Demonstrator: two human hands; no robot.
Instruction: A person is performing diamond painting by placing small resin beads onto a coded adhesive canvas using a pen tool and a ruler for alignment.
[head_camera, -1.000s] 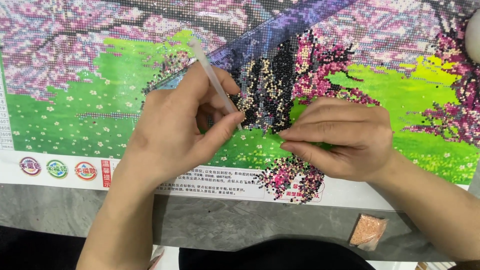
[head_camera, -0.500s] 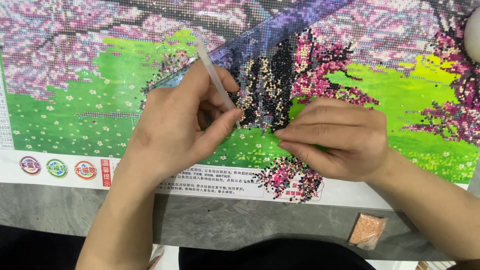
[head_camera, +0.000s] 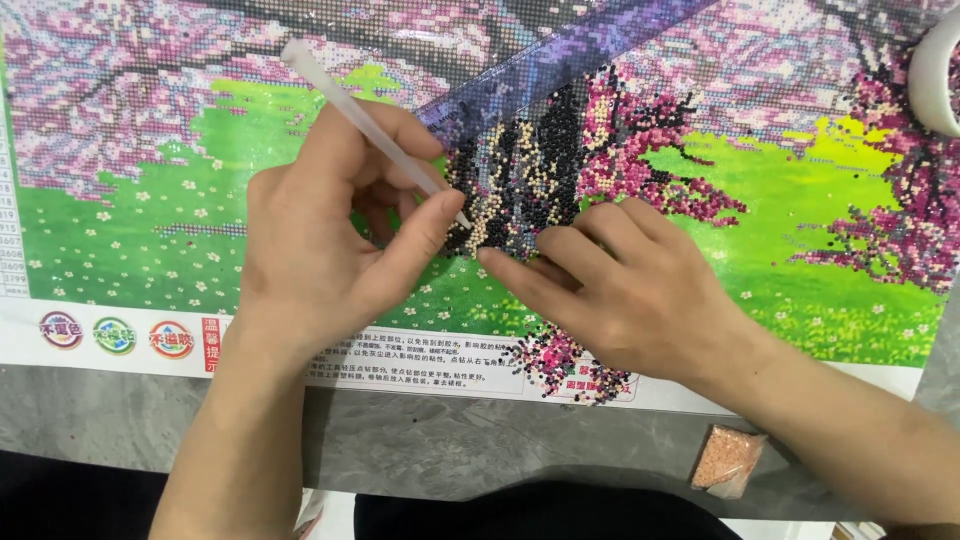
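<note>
**Loose beads and a pen tip close to the pressing fingers**

The likeliest slip, as I judge it, is at the pen tip: the left hand (head_camera: 320, 250) is closed around a white diamond-painting pen (head_camera: 370, 125) in a writing grip, thumb and forefinger pinching it low on the barrel, and its tip meets the diamond-painting canvas (head_camera: 200, 240) just beside the right hand's fingertips (head_camera: 500, 265). With the two so near, a nudge from either hand could knock a bead askew in the dark and cream beaded patch (head_camera: 525, 180) that lies just beyond both hands, or set one off its square. Whether the tip carries a bead is too small to tell.

The right hand (head_camera: 630, 300) grasps nothing; it lies nearly flat, fingers extended and together, pressing on the canvas at the near edge of that patch. If it slides while pressing, it could drag freshly seated beads sideways.

A scatter of loose pink and dark beads (head_camera: 565, 365) sits under the heel of the right hand, on the white printed border of the canvas; a wrist shift could sweep them onto the grey tabletop (head_camera: 450, 450). A small bag of orange-pink beads (head_camera: 728, 460) lies on the tabletop below the right forearm, close enough to be brushed off the edge.
</note>
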